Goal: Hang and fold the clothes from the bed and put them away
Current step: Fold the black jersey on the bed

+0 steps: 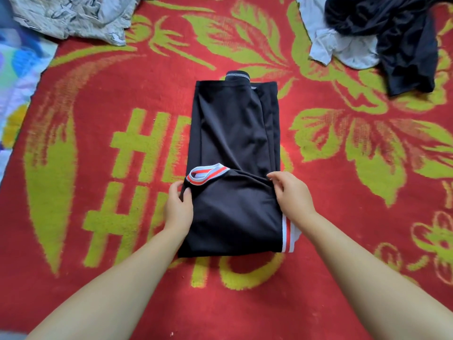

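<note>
A black shirt (232,133) with a red, white and grey striped collar and sleeve cuff lies folded into a long narrow strip on the red and green blanket (98,217). Its near end is folded up over the strip. My left hand (177,207) pinches the left edge of that fold just below the collar. My right hand (291,197) grips the right edge of the same fold. The striped cuff sticks out below my right wrist.
A grey patterned cloth (73,18) is bunched at the far left. At the far right lie a pale blue garment (343,45) and a crumpled black garment (397,40). A blue and white sheet (14,89) shows past the blanket's left edge.
</note>
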